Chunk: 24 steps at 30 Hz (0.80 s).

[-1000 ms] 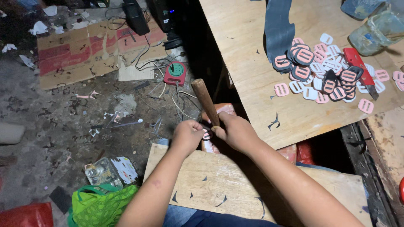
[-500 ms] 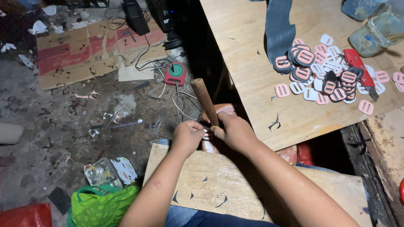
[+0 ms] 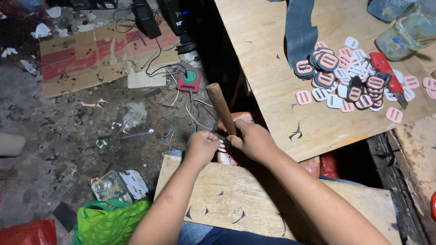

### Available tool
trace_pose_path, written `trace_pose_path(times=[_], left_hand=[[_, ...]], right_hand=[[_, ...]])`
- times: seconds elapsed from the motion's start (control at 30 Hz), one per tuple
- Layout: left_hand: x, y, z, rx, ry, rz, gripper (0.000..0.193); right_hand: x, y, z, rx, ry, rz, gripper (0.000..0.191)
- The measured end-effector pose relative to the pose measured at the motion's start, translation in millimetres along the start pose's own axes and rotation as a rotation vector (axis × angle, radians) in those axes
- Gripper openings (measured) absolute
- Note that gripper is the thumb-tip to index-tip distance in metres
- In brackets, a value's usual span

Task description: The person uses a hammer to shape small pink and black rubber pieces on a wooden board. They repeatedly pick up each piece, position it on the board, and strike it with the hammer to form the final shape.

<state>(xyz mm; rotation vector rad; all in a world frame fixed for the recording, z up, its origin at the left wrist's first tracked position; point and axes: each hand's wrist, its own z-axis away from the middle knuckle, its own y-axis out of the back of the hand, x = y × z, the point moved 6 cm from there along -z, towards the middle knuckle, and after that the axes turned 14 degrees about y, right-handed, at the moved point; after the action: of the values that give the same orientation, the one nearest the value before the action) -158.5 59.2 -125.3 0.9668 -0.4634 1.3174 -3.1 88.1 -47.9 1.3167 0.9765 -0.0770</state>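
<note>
Head view: right hand [image 3: 255, 141] closed around lower end of wooden handle [image 3: 220, 108], long axis tilted up and away toward upper left. Left hand [image 3: 203, 147] just beside, fingers pinched on small pink piece [image 3: 222, 147] at near edge of plywood board [image 3: 236, 199]. Pink buckles [image 3: 352, 81] well apart on tabletop [image 3: 268, 68].

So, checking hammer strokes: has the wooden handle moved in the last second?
Hardly. The wooden handle leans as before, its top just right of the red round device on the floor.
</note>
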Motion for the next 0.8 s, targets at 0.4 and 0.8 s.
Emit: trace_pose_path(times=[0.4,0.8], left_hand=[[5,4,6,0.093,-0.194,-0.235,0.010],[10,4,27,0.276,-0.410,-0.239,0.009]], right_hand=[[3,2,1,-0.023,0.097,0.057,0.031],[-6,18,-11,-0.146,0.257,-0.050,0.036]])
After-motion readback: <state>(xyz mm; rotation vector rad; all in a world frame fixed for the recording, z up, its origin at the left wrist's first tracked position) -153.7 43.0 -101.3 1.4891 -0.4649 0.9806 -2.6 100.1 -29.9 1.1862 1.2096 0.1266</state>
